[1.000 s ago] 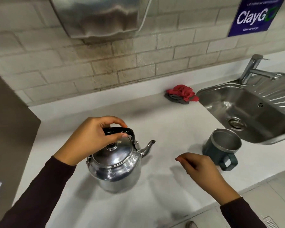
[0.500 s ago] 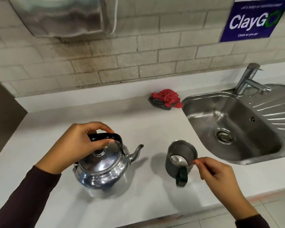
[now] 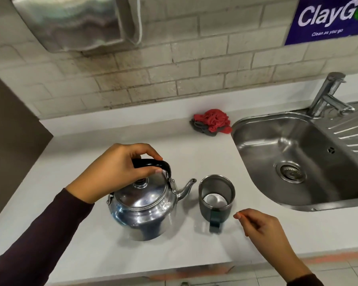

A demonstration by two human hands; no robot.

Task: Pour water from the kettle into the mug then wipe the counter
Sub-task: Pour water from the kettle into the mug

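A shiny steel kettle (image 3: 145, 205) with a black handle stands on the white counter (image 3: 112, 145), its spout pointing right at the mug. My left hand (image 3: 120, 166) is closed around the kettle's handle. A dark mug (image 3: 216, 198) with a steel inside stands just right of the spout, its handle turned toward me; the mug looks empty. My right hand (image 3: 260, 226) hovers a little right of the mug, fingers loosely curled, holding nothing and not touching it. A red and grey cloth (image 3: 212, 122) lies crumpled at the back of the counter beside the sink.
A steel sink (image 3: 298, 162) with a tap (image 3: 327, 96) fills the right side. A steel dispenser (image 3: 74, 21) hangs on the brick wall above the counter. A dark panel (image 3: 10, 129) borders the counter's left end. The counter's front edge runs just below my right hand.
My right hand has let go of the mug and drawn back to the right. The mug now stands close to the kettle's spout. My left hand has stayed on the kettle's handle.
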